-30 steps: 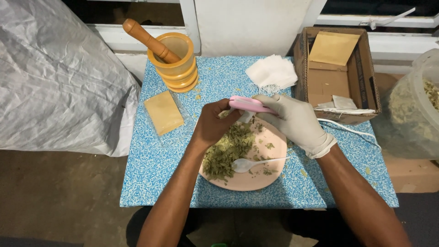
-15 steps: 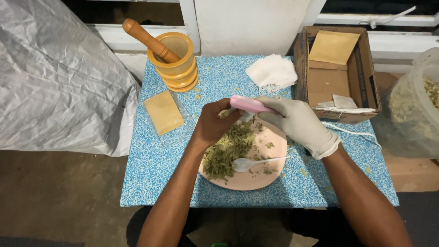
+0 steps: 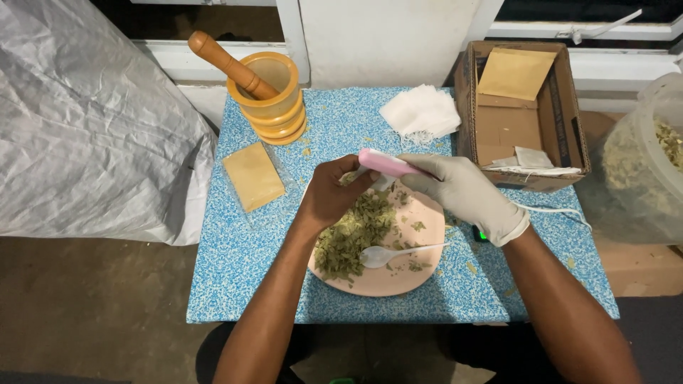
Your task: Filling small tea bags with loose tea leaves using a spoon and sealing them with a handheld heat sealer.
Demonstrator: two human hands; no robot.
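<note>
In the middle, the gloved right hand (image 3: 466,192) squeezes a pink sealer (image 3: 390,164) on a small bag (image 3: 380,182) the left hand (image 3: 333,193) pinches; many leaves (image 3: 352,235) remain on the plate (image 3: 398,281).

Gloved right hand (image 3: 466,192) clamps pink sealer (image 3: 390,164) over plate (image 3: 427,213)

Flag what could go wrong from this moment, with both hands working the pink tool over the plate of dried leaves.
1. The pink tool is pinched between the bare left hand and the gloved right hand, close to the fingers; if it is a heated sealer, the ungloved fingers could be burned.
2. The hands hang low over the plate; a slip could scatter the dried leaves or knock the white spoon.
3. The white cord by the right wrist could snag.
</note>
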